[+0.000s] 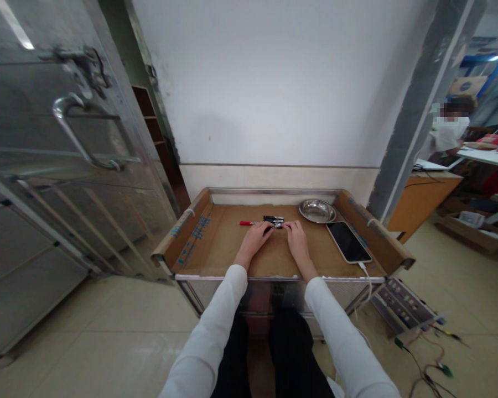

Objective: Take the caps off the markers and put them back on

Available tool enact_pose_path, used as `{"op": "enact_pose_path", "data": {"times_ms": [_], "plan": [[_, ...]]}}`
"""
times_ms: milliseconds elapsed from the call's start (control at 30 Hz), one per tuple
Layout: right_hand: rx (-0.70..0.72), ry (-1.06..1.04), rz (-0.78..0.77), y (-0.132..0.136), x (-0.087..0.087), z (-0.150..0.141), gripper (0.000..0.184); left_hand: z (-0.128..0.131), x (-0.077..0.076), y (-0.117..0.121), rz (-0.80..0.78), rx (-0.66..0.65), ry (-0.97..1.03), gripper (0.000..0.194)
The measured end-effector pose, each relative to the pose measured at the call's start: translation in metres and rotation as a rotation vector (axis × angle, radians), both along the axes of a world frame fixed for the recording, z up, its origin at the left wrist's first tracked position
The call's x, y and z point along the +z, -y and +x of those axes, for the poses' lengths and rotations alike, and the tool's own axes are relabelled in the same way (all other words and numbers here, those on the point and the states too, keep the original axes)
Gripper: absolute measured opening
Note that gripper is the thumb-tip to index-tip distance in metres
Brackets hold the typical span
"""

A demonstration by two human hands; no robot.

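On my head camera, I see the left hand (255, 241) and right hand (297, 241) meeting at the black pens (273, 219) near the middle of the surface (222, 251), the red pen (245, 223) beside the left fingers. Both hands' fingers are curled inward, but I can't tell whether either grips a pen. I judge this as close fingertip handling, calling for light contact, with the dish (317, 211) and phone (348, 242) off to the right.
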State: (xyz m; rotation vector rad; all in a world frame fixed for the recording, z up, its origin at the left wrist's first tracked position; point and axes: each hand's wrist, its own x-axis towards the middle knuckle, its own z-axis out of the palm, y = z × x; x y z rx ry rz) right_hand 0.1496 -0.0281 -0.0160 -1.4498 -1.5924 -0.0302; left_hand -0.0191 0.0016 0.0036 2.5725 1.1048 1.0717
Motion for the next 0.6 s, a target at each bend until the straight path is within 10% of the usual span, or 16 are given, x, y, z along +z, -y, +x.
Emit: {"op": "enact_pose_path", "data": {"times_ms": [600], "plan": [[0.241, -0.105, 0.148, 0.009, 0.013, -0.008, 0.043, 0.002, 0.000, 0.005, 0.146, -0.146, 0.086, 0.019]]}}
